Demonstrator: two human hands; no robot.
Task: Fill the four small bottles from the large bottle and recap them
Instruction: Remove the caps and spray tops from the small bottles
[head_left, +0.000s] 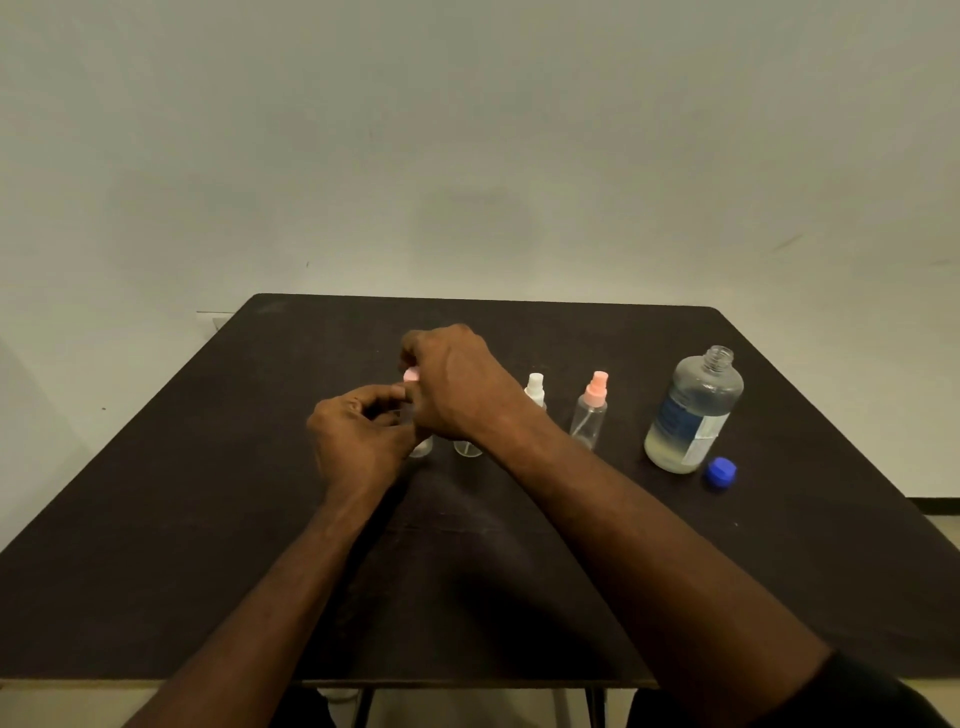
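Pink plastic shows between the two hands: a spray cap (411, 375) sits at the top of the leftmost small bottle (422, 447), near the middle of the dark table (208, 519). The left hand (358, 436) has its fingers curled round that bottle's body, and the right hand (457, 384) is closed over the cap from above, so both are clamped on the same bottle, touching each other. Whether the cap is going on or coming off cannot be told.

A second small bottle (467, 448) stands just right of it, mostly hidden behind the right wrist; its top is out of sight. Further right, toward the table's right edge, a white-capped bottle (535, 388) and a pink-capped bottle (590, 410) stand upright with sprayers on. How full any small bottle is cannot be read.

The large bottle (693, 410) stands open near the right edge, about a third full, its blue cap (721, 472) lying beside its base. Judging by that, pouring has begun or is about to.
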